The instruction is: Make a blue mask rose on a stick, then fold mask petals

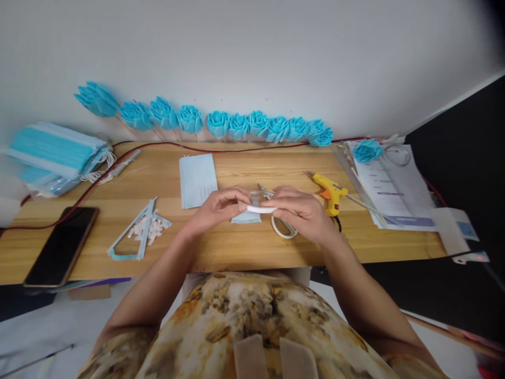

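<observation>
Both hands share the white strip (261, 209), which runs crosswise.
I see its long axis on the 9-to-3 line at mid-desk. My left hand (219, 208) pinches the 9 o'clock end and my right hand (302, 210) has its fingers closed on the 3 o'clock end, neither nearer. The blue mask piece (245, 217) lies just beneath, the scissors (282, 226) at 5 o'clock and the glue gun (330, 192) at 2 o'clock.

A row of roses (236, 125) leaned on the wall before me. My phone (61, 245) lay far left, masks (55, 155) stacked behind it, scraps (144, 229) nearer; glue gun (330, 190) and papers (390, 189) sat right.
</observation>
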Demonstrator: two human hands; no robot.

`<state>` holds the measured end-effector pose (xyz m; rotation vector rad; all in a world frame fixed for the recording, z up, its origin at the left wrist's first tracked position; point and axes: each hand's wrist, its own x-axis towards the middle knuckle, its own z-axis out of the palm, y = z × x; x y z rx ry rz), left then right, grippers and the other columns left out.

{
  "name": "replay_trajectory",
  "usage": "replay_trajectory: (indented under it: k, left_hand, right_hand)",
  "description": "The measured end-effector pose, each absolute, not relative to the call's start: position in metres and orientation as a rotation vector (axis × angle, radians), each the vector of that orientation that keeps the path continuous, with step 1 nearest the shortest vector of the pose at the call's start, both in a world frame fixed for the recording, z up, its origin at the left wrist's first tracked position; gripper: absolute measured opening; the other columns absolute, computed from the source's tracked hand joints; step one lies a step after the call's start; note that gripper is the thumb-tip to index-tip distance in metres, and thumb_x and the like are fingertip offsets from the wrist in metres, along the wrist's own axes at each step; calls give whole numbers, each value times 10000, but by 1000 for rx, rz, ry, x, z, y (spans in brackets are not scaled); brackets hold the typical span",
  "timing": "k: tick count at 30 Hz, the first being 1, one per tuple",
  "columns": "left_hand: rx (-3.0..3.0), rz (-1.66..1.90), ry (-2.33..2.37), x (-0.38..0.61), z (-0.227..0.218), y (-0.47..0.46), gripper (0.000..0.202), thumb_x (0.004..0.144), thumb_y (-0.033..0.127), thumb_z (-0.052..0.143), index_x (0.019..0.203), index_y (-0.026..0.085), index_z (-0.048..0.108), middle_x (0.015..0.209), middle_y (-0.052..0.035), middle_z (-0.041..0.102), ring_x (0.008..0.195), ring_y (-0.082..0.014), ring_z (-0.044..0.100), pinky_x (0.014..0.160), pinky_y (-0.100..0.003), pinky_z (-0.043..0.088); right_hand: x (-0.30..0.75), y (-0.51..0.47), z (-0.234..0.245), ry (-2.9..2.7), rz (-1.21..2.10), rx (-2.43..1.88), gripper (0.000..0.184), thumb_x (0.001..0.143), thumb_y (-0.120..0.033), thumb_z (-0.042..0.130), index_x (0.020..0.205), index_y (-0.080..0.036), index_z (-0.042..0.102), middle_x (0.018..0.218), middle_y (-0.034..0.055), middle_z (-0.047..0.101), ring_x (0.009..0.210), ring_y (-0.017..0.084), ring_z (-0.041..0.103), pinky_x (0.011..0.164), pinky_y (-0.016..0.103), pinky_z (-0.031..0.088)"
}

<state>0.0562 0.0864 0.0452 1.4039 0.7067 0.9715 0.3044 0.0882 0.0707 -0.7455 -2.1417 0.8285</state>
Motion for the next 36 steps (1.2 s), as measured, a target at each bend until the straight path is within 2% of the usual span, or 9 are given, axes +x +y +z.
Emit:
replay_trajectory:
  k: [4,8,12,19,21,24,26,31,36]
  left_hand:
    - [1425,993,669,57,46,87,231,836,411,780,811,183,750,897,-70,666,865,-184,603,763,-290,461]
    - [1457,970,622,57,48,87,241,841,425,776,826,186,753,911,-64,653,804,-161,585,754,-293,451]
    - [1473,953,625,56,49,88,287,819,470,789,828,186,752,922,-76,656,833,-177,590,759,-297,451]
    - [1540,891,616,52,48,87,274,837,465,777,835,192,769,935,-75,658,827,-177,587,797,-307,455]
    - [1538,865,594,52,46,86,303,876,488,730,895,191,785,978,-93,675,871,-194,607,818,-315,460]
    - [1418,978,572,53,40,86,376,914,510,675,1132,216,758,1123,-117,689,904,-206,637,772,-305,477]
    - [1283,1135,606,55,36,88,417,898,503,697,1220,240,718,1181,-112,682,853,-189,651,697,-284,479]
    - [1103,1287,689,60,32,93,361,832,431,780,1127,227,740,1033,-76,711,761,-160,664,638,-264,476]
    - [1092,1285,740,63,35,93,327,788,362,799,1076,212,758,983,-65,716,748,-156,655,625,-264,472]
  right_hand:
    - [305,88,68,-2171,752,-695,267,995,-431,591,1115,-305,792,889,43,769,835,187,683,963,431,494]
    - [307,86,70,-2192,721,-670,249,1000,-388,591,1144,-313,780,880,32,760,833,177,685,1007,440,475]
    - [309,85,70,-2225,709,-693,264,1006,-409,574,1135,-308,781,885,30,755,848,177,689,1046,460,460]
    - [309,73,59,-2198,719,-689,229,990,-331,605,1139,-284,772,931,37,745,878,172,687,1056,473,478]
    - [312,66,55,-2166,755,-698,225,988,-324,605,1125,-265,773,911,41,741,866,173,684,1042,473,494]
    - [326,58,50,-2106,766,-729,205,975,-294,621,1101,-258,778,913,47,746,888,185,689,1015,466,518]
    - [341,60,47,-2067,672,-822,195,955,-267,642,1093,-266,780,951,54,755,945,204,687,979,456,532]
    - [372,87,23,-2111,299,-1249,221,948,-318,621,1063,-242,794,1010,87,757,988,252,668,903,461,533]
    - [383,93,7,-2241,172,-1374,310,976,-285,549,1177,-174,758,1172,138,747,1114,296,663,995,501,513]
